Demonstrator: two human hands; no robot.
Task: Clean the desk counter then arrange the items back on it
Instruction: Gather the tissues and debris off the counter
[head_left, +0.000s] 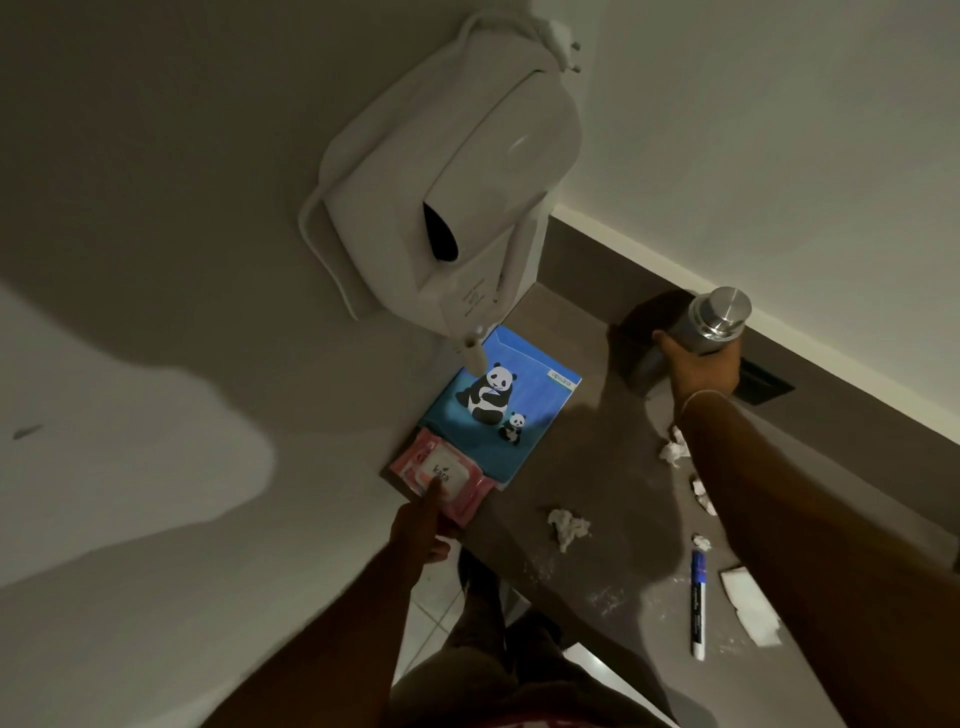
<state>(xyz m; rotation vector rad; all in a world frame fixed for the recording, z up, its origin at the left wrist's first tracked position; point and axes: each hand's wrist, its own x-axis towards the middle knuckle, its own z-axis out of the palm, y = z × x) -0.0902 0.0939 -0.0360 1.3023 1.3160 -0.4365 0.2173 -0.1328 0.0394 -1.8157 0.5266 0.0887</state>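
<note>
A grey-brown desk counter (587, 467) runs along the wall. My right hand (701, 369) is closed around a steel bottle (711, 325) with a shiny cap, near the back wall. My left hand (423, 525) rests on the near end of a pink wet-wipes pack (441, 480) at the counter's left corner, fingers on its white label. A blue notebook (501, 410) with pandas lies just behind the pack. Crumpled tissue bits (569, 525) and white dust lie scattered on the counter. A blue-and-white marker (697, 605) lies near the front edge beside a torn white paper (750, 605).
A white wall-mounted hair dryer unit (447, 171) hangs over the notebook, its nozzle just above the cover. A dark socket plate (763, 382) is set in the counter by the wall. More tissue scraps (675, 449) lie beside my right forearm. Tiled floor (431, 613) shows below.
</note>
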